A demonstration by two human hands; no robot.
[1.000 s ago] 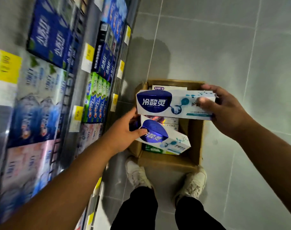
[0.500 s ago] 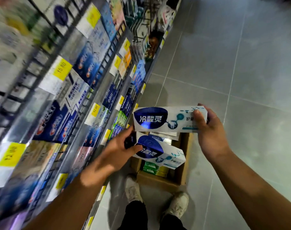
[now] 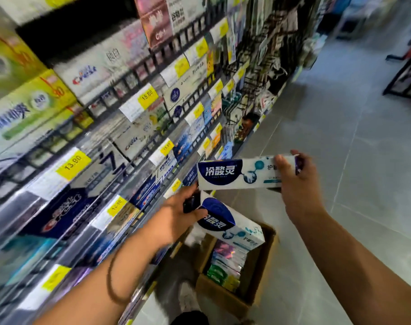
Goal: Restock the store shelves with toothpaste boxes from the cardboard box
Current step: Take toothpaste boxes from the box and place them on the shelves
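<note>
The open brown cardboard box (image 3: pixel 223 301) stands on the floor at my feet. My left hand (image 3: pixel 174 216) grips the lower white-and-blue toothpaste carton (image 3: pixel 232 228) by one end; my right hand (image 3: pixel 298 184) grips the upper toothpaste carton (image 3: pixel 235 174) by its far end. Held so, either may slip, or knock the crowded store shelves (image 3: pixel 134 106).

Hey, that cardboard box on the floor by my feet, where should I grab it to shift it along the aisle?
Probably the top rims of two opposite walls, coming straight down from above. The cardboard box stands upright on the floor with its top open, so those rims are exposed. Your left hand and right hand each grip a toothpaste box, so empty them first.
</note>
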